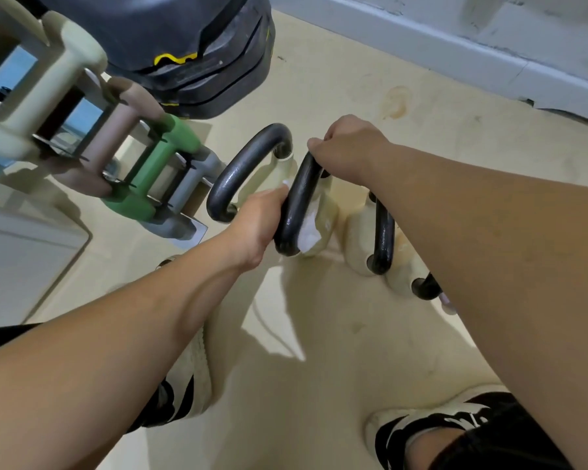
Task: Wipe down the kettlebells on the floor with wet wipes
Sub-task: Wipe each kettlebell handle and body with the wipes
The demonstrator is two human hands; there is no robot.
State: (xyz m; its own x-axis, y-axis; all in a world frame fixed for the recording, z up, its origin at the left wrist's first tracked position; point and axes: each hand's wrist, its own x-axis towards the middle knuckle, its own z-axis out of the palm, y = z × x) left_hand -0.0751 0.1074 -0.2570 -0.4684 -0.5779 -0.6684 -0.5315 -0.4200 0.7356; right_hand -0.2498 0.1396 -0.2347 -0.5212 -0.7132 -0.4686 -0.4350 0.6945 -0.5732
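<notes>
- Four kettlebells are counted in a row on the floor (319, 334), each with a black handle over a cream body. The second kettlebell (299, 198) from the left is the one in work.
- Its handle is gripped at two places. The right hand (348, 147) is curled over the top of the arch, and the left hand (257, 228) is wrapped round the lower limb.
- A white wet wipe (309, 234) is pinched between the left hand's fingers and the handle. One corner shows above the knuckles, and the larger crumpled part hangs inside the loop against the cream body.
- Step judged: the handle is being wiped while the bell is steadied by the right hand. How much of the handle or body is already clean cannot be told.
- Next move, as judged: the wipe is to be drawn along the arch toward the right hand. That hand must be shifted so the patch under it can be reached, and the cream body is then to be covered.
- The first kettlebell (248, 164) is set just beside the second on the left. The third kettlebell (384, 232) and fourth kettlebell (428, 288) are on the right, the fourth largely hidden by the right forearm. No hand is on any of them.
- A dumbbell rack (180, 212) is noted near the first bell, with a green dumbbell (157, 164) among cream, brown and grey ones.
- Dark stacked plates (201, 62) are seen beyond the rack, and a wall (489, 52) runs along the far right.
- Two shoes (197, 368) are planted on the floor below the forearms.
</notes>
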